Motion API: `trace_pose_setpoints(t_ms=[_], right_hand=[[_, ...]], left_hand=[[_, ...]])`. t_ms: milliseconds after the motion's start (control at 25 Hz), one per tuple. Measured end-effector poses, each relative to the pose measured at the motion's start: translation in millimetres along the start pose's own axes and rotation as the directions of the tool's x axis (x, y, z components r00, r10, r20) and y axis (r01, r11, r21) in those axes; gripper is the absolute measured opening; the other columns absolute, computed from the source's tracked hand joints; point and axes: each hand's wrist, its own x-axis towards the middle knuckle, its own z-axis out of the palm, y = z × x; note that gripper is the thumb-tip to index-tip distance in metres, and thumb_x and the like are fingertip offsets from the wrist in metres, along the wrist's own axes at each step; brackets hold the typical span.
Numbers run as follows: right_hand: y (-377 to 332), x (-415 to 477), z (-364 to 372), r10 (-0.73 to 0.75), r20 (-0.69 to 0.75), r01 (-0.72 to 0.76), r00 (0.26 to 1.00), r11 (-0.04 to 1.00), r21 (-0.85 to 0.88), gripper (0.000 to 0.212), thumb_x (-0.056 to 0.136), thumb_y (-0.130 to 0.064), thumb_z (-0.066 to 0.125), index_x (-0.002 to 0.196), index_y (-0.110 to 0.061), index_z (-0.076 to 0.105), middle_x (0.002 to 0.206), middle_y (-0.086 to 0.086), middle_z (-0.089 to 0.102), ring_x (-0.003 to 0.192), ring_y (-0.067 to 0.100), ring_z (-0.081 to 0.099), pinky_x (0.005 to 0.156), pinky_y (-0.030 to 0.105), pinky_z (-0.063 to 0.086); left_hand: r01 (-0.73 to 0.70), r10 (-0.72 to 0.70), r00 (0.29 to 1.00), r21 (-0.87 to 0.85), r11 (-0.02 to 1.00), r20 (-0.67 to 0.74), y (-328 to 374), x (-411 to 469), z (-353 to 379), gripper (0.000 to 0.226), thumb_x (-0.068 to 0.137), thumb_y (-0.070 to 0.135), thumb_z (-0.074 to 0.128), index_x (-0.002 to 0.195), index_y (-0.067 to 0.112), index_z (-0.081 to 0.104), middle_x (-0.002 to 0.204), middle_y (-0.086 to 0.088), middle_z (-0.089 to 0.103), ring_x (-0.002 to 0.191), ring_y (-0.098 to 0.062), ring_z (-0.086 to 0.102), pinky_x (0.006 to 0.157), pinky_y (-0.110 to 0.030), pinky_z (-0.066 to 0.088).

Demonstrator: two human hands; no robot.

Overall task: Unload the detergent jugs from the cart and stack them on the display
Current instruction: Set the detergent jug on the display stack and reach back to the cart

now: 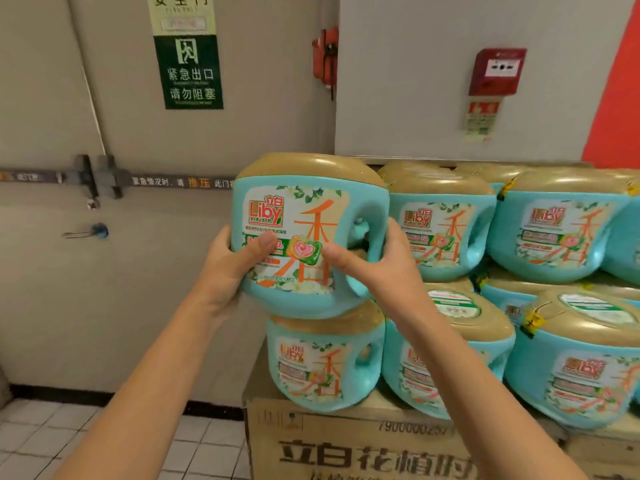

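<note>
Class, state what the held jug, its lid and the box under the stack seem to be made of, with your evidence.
Jug: probably moulded plastic, smooth teal with a soft sheen and a moulded-in handle.
Lid: likely plastic too, tan-gold with slightly glossy highlights.
Box: cardboard by its look, matt brown with printed black characters.

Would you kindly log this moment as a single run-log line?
phase: stacking | left hand: grips jug | right hand: grips jug | jug: slightly tilted, over lower jug | base: carton
</note>
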Motion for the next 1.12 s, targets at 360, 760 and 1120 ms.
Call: trace_pose_setpoints(t_ms=[360, 760, 1120], right_hand=[[25.3, 65.7, 7.6, 0.047, -0.048, -0.059, 0.998, 0.959, -0.276, 0.087, 0.048, -0.056, 0.087, 0.119, -0.018, 0.055, 0.121, 0.004, 0.052, 0.118, 0.025, 0.05, 0.098, 0.045, 0.047], [55.0, 75.9, 8.0, -0.12, -0.148, 0.019, 0.982, 0.835, -0.55, 0.097, 0.063, -0.058, 0.079, 0.138, -0.012, 0.04, 0.133, 0.001, 0.053, 0.126, 0.02, 0.047, 0.102, 0.04, 0.044], [68.1, -1.2, -6.9, -0.2, 0.019, 0.168, 0.98, 0.763, -0.624, 0.056, 0.088, -0.062, 0.048, 0.129, -0.023, 0.054, 0.126, -0.01, 0.058, 0.115, 0.003, 0.049, 0.095, 0.021, 0.042]], left_hand=[[0.025, -0.026, 0.999, 0.009, 1.0, 0.044, -51.5, 73.1, -12.1, 0.11, 0.026, 0.061, 0.093, 0.119, 0.014, 0.057, 0.105, -0.005, 0.074, 0.087, -0.017, 0.073, 0.066, -0.028, 0.059], [-0.037, 0.028, 0.998, 0.191, 0.981, 0.048, -78.1, 102.2, -14.6, 0.08, 0.039, 0.063, 0.088, 0.108, 0.032, 0.062, 0.099, 0.012, 0.075, 0.091, -0.007, 0.072, 0.068, -0.021, 0.058], [-0.029, 0.031, 0.999, 0.152, 0.988, -0.012, -86.2, 114.6, 0.3, 0.09, 0.035, 0.059, 0.088, 0.116, 0.032, 0.058, 0.103, 0.013, 0.072, 0.093, -0.002, 0.07, 0.07, -0.022, 0.059]])
